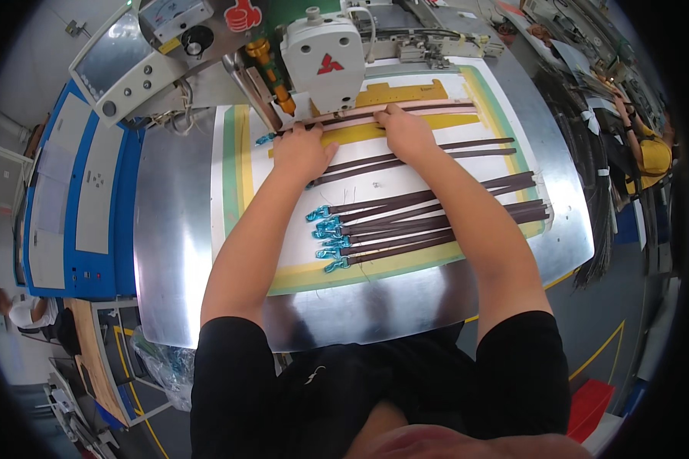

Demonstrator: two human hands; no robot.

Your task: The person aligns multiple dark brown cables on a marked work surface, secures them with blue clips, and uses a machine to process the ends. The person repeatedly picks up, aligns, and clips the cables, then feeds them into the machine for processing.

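Note:
A long dark brown strap (436,109) lies along a yellow template plate (360,133) beneath the white head of a sewing machine (323,65). My left hand (302,151) rests at the strap's left end, fingers laid over it and thumb spread apart. At that end is a blue-wrapped clip (265,139), partly beyond my fingers. Farther right, my right hand (407,135) has its fingers curled down on the strap, pinching or pressing it. Two loose straps (475,145) lie just nearer to me, passing behind my right forearm.
Several brown straps (390,229) with blue-wrapped clips (331,236) lie on the white work sheet (291,249). A shiny metal table (172,252) surrounds it. A blue cabinet (73,191) stands left. One person (651,162) is at far right, another (31,310) at far left.

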